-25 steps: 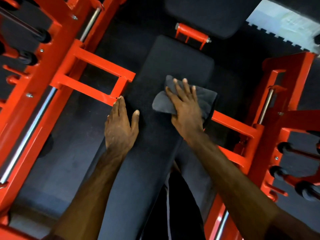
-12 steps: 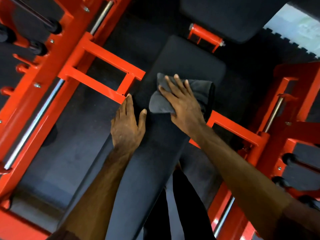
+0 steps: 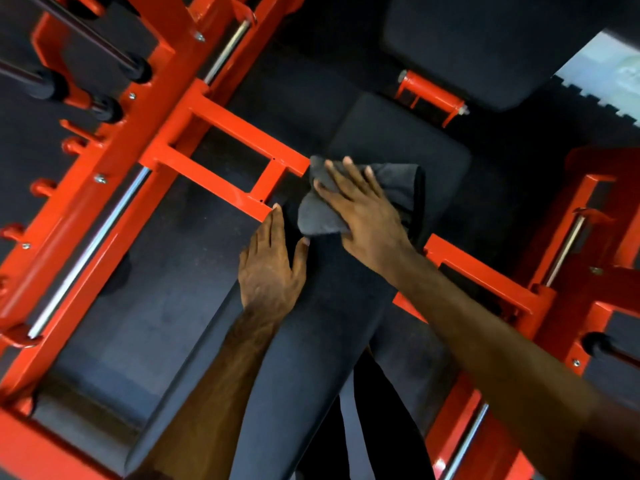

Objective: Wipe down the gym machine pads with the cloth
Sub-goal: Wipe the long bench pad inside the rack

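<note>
A long black bench pad (image 3: 408, 147) runs from the bottom of the view up to the middle. A folded grey cloth (image 3: 398, 185) lies across it. My right hand (image 3: 363, 216) presses flat on the cloth with its fingers spread. My left hand (image 3: 272, 268) rests flat on the pad's left edge, just below and left of the cloth, fingers straight. A second black pad (image 3: 467, 39) sits beyond the bench at the top.
Red steel frame bars (image 3: 221, 157) flank the bench on the left, with a chrome guide rod (image 3: 93, 251). More red frame (image 3: 485, 282) stands on the right. A red handle (image 3: 433, 95) sits past the pad's far end. Black rubber flooring lies under everything.
My right hand has slid the cloth leftward across the pad, toward the red cross bar. My left hand has stayed flat on the pad's left edge.
</note>
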`<state>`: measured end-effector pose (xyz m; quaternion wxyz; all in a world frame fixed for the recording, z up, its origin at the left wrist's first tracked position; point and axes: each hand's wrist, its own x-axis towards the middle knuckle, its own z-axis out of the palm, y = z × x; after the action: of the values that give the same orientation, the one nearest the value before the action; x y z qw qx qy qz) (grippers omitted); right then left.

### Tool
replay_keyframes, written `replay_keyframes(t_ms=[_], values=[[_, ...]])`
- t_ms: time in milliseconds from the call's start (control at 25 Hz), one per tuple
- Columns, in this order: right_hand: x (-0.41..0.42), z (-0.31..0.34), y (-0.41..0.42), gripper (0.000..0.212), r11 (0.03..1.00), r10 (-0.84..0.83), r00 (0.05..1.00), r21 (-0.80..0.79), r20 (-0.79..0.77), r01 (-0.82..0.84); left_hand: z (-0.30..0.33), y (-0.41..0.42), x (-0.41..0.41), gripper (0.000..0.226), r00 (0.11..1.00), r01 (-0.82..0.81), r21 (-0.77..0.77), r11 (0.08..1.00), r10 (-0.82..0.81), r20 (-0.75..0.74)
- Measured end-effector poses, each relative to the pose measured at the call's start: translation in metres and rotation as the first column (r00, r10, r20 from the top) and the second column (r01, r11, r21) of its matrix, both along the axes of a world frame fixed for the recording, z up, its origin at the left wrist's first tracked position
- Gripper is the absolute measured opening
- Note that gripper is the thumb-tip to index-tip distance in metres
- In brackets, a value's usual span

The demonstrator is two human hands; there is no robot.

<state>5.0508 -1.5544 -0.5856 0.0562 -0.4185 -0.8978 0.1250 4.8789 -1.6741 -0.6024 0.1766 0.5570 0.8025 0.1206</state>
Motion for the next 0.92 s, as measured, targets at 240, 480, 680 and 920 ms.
replay_keyframes(t_ms=[240, 480, 680, 920], values=[[0.023, 0.005, 0.026, 0.091, 0.981, -0.194, 0.98, -0.018, 0.038, 0.195, 0.003, 0.001, 0.002, 0.073, 1.0, -0.008, -0.022, 1.0, 0.008, 0.001], [-0.038, 0.005, 0.027, 0.083, 0.988, 0.136, 0.991, -0.067, -0.001, -0.136, 0.002, 0.003, -0.001, 0.071, 0.998, -0.028, -0.057, 0.998, 0.031, 0.054], [0.023, 0.004, 0.053, 0.091, 0.999, 0.041, 0.999, -0.009, -0.013, -0.042, 0.0, 0.001, -0.001, 0.072, 0.999, -0.021, -0.038, 0.999, 0.022, 0.024], [-0.021, -0.001, 0.064, 0.083, 0.995, 0.095, 0.995, -0.016, -0.037, -0.095, 0.0, 0.002, 0.004, 0.072, 0.999, -0.041, -0.05, 0.998, 0.041, 0.001]])
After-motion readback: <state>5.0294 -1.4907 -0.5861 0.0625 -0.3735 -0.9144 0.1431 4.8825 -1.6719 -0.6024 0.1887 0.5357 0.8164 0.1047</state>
